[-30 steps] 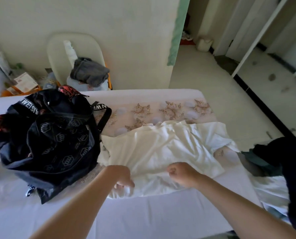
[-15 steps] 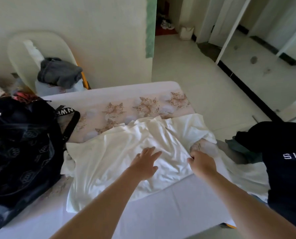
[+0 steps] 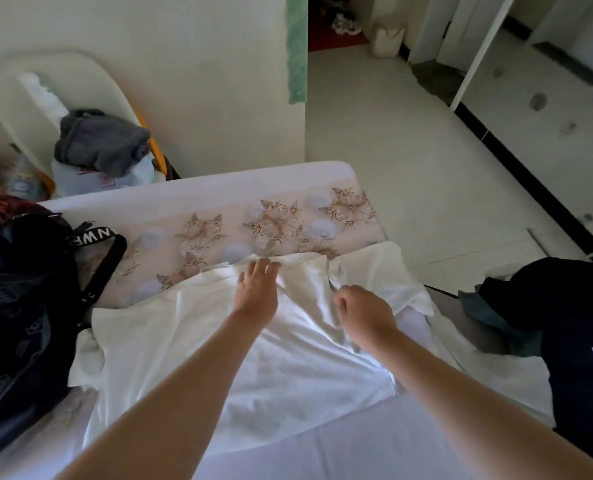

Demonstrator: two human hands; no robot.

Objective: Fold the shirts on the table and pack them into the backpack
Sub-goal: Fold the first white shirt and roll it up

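Head view: white shirt [image 3: 271, 375] is spread centrally, black backpack [image 3: 21, 306] at nine o'clock. Its twelve-o'clock edge is pressed by the flat left hand [image 3: 257, 292]; a fold is pinched by the curled right hand [image 3: 367, 315]. Flattening seems under way; sleeves should be folded next.

One wide-angle head-worn camera looks forward and down, close above the white-covered, flower-patterned table [image 3: 219, 188], pale tiled floor [image 3: 409, 150] beyond.
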